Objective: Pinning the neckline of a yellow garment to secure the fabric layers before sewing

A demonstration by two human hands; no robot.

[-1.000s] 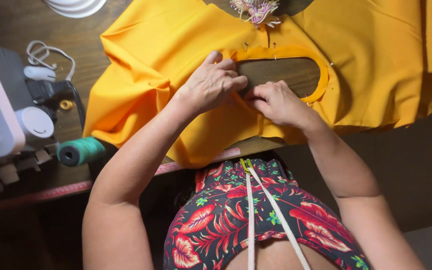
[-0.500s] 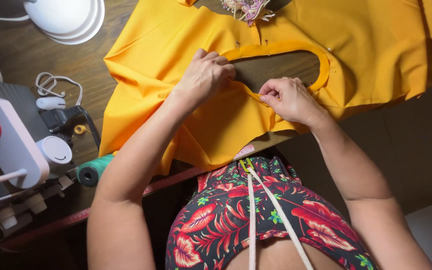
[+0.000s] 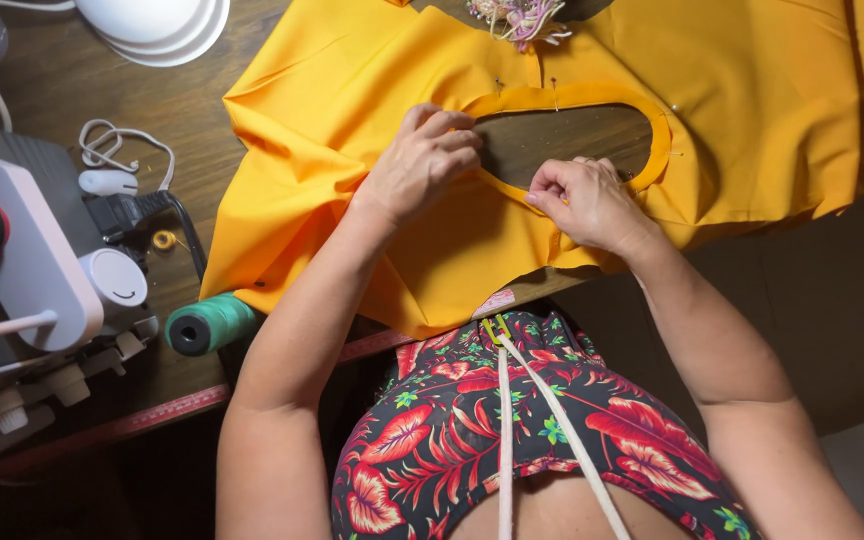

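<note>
Your left hand (image 3: pixel 420 165) presses curled fingers on the yellow fabric (image 3: pixel 352 110) at frame centre. Your right hand (image 3: pixel 582 200) pinches the neckline edge (image 3: pixel 512 188) just beside it

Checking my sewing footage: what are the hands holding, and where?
Both hands, left hand and right hand, pinch the yellow fabric at the lower edge of its neckline opening.

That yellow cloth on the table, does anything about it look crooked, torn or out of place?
Nothing looks damaged. The yellow cloth is rumpled and hangs over the table edge, but the curved opening is neatly edged and pinned. The left hand and right hand pinch its lower edge. A green thread spool lies on its side.
</note>
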